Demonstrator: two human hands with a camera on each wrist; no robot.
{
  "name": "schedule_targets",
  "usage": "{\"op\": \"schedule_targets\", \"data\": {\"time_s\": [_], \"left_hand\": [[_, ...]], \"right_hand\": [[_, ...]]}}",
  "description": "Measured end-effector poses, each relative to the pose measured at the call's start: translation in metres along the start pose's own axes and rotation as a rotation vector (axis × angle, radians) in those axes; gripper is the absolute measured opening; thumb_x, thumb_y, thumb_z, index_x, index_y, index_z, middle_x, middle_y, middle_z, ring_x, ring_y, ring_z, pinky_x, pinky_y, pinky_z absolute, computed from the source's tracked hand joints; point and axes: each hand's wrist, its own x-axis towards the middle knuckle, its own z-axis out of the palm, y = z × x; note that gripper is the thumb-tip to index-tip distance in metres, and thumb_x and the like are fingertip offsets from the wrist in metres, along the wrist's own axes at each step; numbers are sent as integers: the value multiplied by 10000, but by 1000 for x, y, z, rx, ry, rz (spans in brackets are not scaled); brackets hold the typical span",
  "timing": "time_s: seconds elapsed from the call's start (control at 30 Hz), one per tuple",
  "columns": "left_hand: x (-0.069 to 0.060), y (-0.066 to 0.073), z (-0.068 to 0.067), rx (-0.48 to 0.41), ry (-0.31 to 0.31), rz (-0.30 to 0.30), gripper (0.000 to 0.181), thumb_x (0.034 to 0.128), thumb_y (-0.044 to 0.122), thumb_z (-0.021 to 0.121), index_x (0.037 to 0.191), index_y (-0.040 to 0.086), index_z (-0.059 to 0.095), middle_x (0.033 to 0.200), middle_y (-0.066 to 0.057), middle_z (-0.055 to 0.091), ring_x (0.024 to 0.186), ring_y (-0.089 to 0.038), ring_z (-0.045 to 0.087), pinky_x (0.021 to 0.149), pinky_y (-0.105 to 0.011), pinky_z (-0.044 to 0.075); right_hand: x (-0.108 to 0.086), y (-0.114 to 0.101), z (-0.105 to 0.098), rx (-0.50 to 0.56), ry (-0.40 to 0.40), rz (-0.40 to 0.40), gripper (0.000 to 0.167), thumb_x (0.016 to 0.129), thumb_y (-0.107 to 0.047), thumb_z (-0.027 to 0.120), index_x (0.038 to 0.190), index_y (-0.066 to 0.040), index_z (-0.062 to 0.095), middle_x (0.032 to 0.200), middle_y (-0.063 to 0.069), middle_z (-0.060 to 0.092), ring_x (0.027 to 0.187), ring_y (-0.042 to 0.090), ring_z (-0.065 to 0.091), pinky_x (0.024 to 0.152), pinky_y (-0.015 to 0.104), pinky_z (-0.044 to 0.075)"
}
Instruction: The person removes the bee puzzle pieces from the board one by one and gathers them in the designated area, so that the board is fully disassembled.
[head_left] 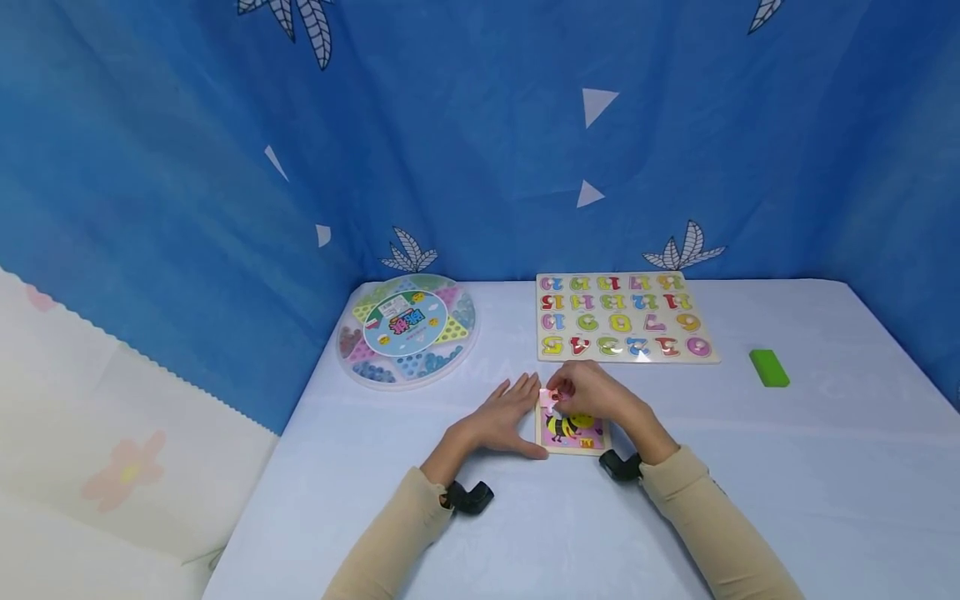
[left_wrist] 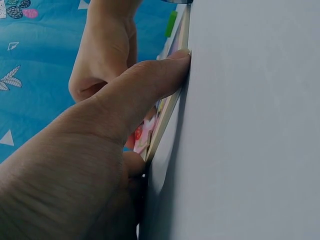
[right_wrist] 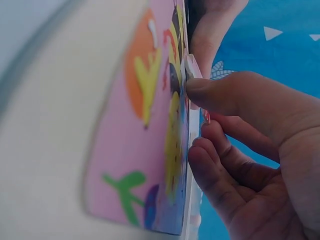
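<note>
A small jigsaw puzzle in a wooden tray (head_left: 568,452), with a yellow-and-black bee on pink, lies flat on the table. My left hand (head_left: 501,421) rests along its left side, fingers spread; the thumb touches the near edge, as the left wrist view confirms. Over the tray's far part, my right hand (head_left: 592,392) pinches a pink puzzle piece (head_left: 550,399) with a red patch between thumb and fingers. In the right wrist view the piece (right_wrist: 193,67) stands tilted at the picture's surface. Part of the picture is hidden under the right hand.
Behind the puzzle lies a wooden number board (head_left: 627,318). A round Chinese checkers set (head_left: 406,331) with beads sits at the back left. On the right is a green block (head_left: 769,367). Blue curtain (head_left: 480,142) hangs behind the table.
</note>
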Motion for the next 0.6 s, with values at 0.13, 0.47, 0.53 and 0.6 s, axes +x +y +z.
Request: {"op": "schedule_targets", "data": {"time_s": [0.13, 0.47, 0.53, 0.6], "left_hand": [[-1, 1, 2, 3, 7, 3, 1146, 778, 666, 667, 1574, 117, 52, 1658, -24, -18, 1532, -149, -47, 1259, -403, -10], [-2, -1, 3, 16, 15, 2, 1136, 786, 664, 653, 1574, 125, 37, 1656, 1, -34, 1530, -127, -56, 1260, -388, -9], [-2, -1, 3, 17, 20, 5, 1137, 785, 664, 655, 1574, 121, 42, 1656, -4, -28, 1530, -131, -51, 1260, -387, -8], [-1, -1, 4, 13, 20, 7, 1134, 786, 661, 657, 1573, 118, 48, 1657, -9, -26, 1531, -135, -50, 1260, -390, -8]], "right_hand": [[-2, 1, 0, 14, 0, 4, 268, 772, -110, 800, 1028, -57, 738, 896, -8, 668, 759, 111, 541, 697, 216, 502], [-4, 2, -6, 30, 20, 23, 259, 773, -137, 804, 1016, -69, 744, 901, -8, 671, 770, 109, 552, 707, 219, 507], [-6, 3, -7, 39, 20, 23, 258, 774, -135, 804, 1016, -69, 744, 914, -4, 681, 775, 109, 563, 713, 226, 516], [-8, 6, -8, 46, 22, 28, 259, 775, -142, 808, 1017, -76, 743, 921, -8, 687, 783, 108, 571, 723, 232, 525]]}}
